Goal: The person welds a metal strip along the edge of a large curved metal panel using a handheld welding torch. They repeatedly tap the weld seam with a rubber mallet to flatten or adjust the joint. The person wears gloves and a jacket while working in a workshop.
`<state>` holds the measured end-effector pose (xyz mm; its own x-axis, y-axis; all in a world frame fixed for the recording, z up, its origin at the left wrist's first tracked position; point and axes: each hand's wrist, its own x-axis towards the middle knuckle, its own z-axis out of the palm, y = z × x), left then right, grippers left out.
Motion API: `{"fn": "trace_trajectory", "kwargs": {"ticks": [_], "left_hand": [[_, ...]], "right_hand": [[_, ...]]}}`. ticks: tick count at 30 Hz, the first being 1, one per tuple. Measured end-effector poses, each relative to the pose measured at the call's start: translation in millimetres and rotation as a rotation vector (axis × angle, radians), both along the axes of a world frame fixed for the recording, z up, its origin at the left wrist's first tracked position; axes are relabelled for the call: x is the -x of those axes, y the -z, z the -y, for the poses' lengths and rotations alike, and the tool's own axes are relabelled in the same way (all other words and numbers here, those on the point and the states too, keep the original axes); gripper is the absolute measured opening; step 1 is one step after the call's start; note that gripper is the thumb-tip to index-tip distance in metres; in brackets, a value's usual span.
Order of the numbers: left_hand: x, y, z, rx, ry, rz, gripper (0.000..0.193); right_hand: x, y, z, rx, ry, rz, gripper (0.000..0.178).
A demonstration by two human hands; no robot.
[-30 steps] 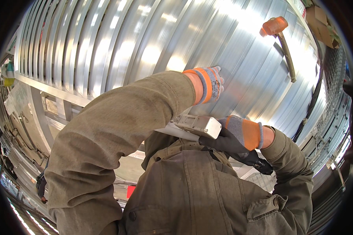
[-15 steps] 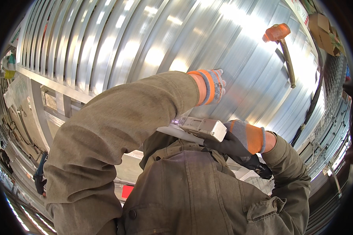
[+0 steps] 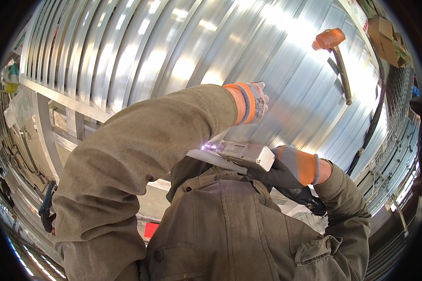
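My right hand [image 3: 296,164], in a grey and orange knit glove, is wrapped round the black handle of a welding gun [image 3: 248,155]. The gun's boxy silver head points left, close to my body. At its tip glows a small violet-white light [image 3: 210,146], beside my left sleeve. My left hand [image 3: 252,104], in a matching glove, rests on the aluminium profiles [image 3: 197,51] with its fingers curled; anything inside them is hidden. My left forearm crosses in front of me and covers part of the profiles.
An orange-headed mallet [image 3: 331,39] with a wooden handle lies on the profiles at the far right. Beyond it run a dark cable [image 3: 374,122] and a cardboard box [image 3: 384,40]. A metal frame [image 3: 47,129] stands at the left.
The light at the gun's tip has grown brighter. My right hand and the gun have shifted slightly to the right and down. My left hand stays in nearly the same place.
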<state>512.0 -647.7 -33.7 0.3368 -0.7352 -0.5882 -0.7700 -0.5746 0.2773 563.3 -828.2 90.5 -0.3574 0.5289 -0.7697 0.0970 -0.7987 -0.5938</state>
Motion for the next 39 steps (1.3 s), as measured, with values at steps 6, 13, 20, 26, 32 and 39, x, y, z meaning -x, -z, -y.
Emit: {"fn": "trace_trajectory", "kwargs": {"ticks": [6, 13, 20, 26, 32, 39], "left_hand": [[-1.7, -1.8, 0.1, -0.022, 0.041, 0.005, 0.070], [3.9, 3.9, 2.1, 0.028, -0.050, 0.021, 0.070], [4.2, 7.8, 4.3, 0.052, -0.018, 0.091, 0.039], [14.8, 18.5, 5.8, 0.077, -0.059, 0.229, 0.038], [20.6, 26.0, 5.7, 0.055, -0.091, 0.276, 0.038], [19.5, 20.1, 9.7, 0.050, -0.262, 0.154, 0.045]], "right_hand": [[2.2, 1.7, 12.0, -0.025, 0.034, 0.003, 0.046], [6.5, 4.4, 24.5, -0.092, 0.042, 0.031, 0.049], [11.8, 0.9, 34.6, -0.149, 0.116, 0.037, 0.048], [12.5, 1.1, 42.6, -0.112, 0.070, 0.042, 0.045], [14.7, 0.1, 52.5, -0.163, 0.101, 0.047, 0.043], [7.7, -4.3, 72.3, -0.314, 0.146, 0.072, 0.043]]}}
